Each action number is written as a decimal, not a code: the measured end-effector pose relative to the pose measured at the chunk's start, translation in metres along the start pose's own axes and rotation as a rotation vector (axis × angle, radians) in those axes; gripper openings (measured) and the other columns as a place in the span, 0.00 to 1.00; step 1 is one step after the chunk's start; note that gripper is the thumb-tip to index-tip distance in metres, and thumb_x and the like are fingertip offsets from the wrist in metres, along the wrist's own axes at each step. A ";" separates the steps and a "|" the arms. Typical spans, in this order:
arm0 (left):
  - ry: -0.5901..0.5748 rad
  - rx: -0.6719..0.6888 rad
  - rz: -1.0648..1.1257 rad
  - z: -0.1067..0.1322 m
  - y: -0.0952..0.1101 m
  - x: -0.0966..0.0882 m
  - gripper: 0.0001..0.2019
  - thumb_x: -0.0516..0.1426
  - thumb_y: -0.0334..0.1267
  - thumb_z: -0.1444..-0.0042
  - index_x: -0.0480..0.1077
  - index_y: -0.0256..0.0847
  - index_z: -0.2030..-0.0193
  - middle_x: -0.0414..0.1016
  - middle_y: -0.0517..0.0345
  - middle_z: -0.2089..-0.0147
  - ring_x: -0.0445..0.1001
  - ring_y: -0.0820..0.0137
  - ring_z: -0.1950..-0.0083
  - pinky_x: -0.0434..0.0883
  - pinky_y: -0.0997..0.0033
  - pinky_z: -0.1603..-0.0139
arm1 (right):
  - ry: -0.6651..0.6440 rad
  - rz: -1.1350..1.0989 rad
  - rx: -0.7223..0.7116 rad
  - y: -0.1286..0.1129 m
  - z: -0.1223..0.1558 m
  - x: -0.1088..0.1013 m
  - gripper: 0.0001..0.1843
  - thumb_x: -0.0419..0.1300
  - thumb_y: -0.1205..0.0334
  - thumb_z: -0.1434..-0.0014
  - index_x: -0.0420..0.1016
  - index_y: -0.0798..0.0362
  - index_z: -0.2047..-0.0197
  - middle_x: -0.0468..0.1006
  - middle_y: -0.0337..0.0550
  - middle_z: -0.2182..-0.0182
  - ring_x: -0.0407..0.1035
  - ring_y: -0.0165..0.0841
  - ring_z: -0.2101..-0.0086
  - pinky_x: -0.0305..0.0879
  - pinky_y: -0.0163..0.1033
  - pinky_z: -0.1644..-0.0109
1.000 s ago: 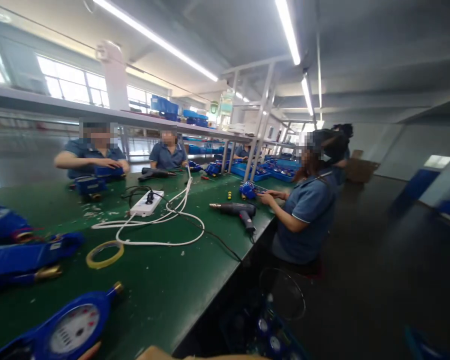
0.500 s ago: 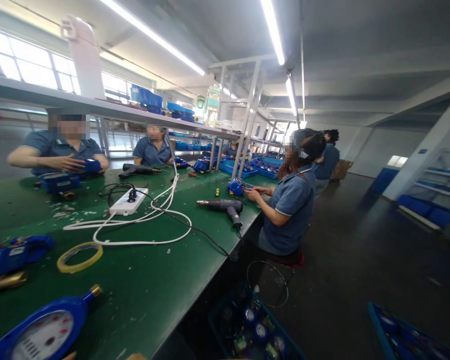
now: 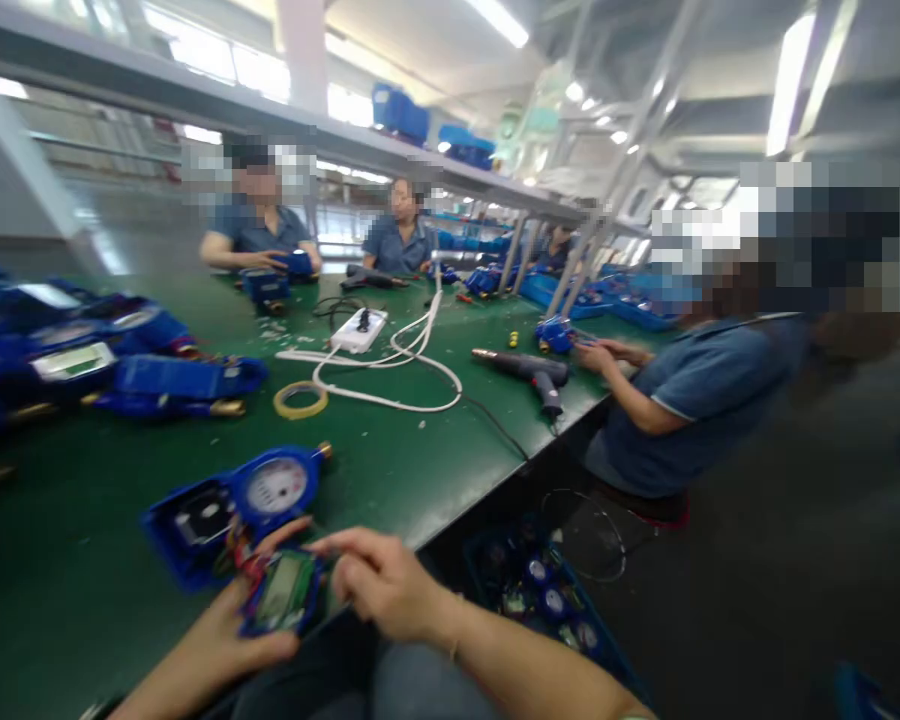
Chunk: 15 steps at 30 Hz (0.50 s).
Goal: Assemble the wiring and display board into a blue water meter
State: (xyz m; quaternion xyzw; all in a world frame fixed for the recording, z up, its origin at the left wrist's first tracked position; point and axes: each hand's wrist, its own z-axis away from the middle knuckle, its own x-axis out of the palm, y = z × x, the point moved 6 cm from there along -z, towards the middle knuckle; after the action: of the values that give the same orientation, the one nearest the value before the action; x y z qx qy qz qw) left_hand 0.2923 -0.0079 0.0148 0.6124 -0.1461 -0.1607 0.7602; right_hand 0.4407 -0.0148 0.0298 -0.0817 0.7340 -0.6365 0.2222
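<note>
My left hand [image 3: 229, 635] is closed around a blue-framed display module [image 3: 285, 590] with a grey screen and green circuit board. Red wires [image 3: 244, 560] run beside the module toward an open blue water meter [image 3: 277, 485], which lies on the table just beyond it. The meter has a white round dial, a brass end and an open box part with a dark inside. My right hand [image 3: 390, 585] reaches in from the right, its index finger stretched to the module's upper edge and the other fingers bent. Whether that fingertip touches the module I cannot tell.
More blue meters [image 3: 180, 380] are grouped at left on the green table [image 3: 390, 470]. Beyond lie yellow tape [image 3: 300, 400], a power strip [image 3: 360, 330] and a heat gun [image 3: 529, 370]. A crate of meters [image 3: 562, 610] stands below the edge. Co-workers sit around.
The view has swung left and down. Both my hands and the display module have come into view, along with more meters at left.
</note>
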 end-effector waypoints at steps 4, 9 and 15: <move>-0.076 0.046 0.017 0.001 -0.008 -0.006 0.58 0.72 0.58 0.65 0.52 0.46 0.29 0.70 0.45 0.39 0.68 0.49 0.38 0.60 0.49 0.33 | -0.059 -0.136 0.065 -0.009 0.009 -0.015 0.22 0.49 0.57 0.31 0.59 0.56 0.37 0.60 0.31 0.75 0.54 0.23 0.81 0.54 0.28 0.78; -0.114 0.122 0.019 -0.009 -0.015 -0.011 0.57 0.74 0.48 0.64 0.49 0.45 0.29 0.67 0.41 0.37 0.66 0.51 0.36 0.60 0.51 0.34 | -0.157 -0.150 0.136 -0.016 0.021 -0.028 0.21 0.49 0.55 0.30 0.58 0.53 0.38 0.63 0.35 0.69 0.58 0.23 0.80 0.57 0.30 0.77; -0.141 0.163 0.003 -0.008 -0.017 -0.011 0.53 0.74 0.43 0.62 0.51 0.45 0.31 0.66 0.41 0.37 0.67 0.51 0.36 0.60 0.52 0.35 | -0.256 0.245 0.043 -0.027 0.030 -0.034 0.21 0.48 0.62 0.30 0.65 0.48 0.36 0.73 0.40 0.64 0.67 0.27 0.73 0.66 0.32 0.68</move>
State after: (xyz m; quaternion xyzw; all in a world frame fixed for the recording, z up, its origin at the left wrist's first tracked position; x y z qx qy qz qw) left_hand 0.2848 0.0007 -0.0039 0.6592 -0.2127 -0.1897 0.6958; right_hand 0.4799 -0.0331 0.0610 -0.0672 0.6904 -0.6046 0.3915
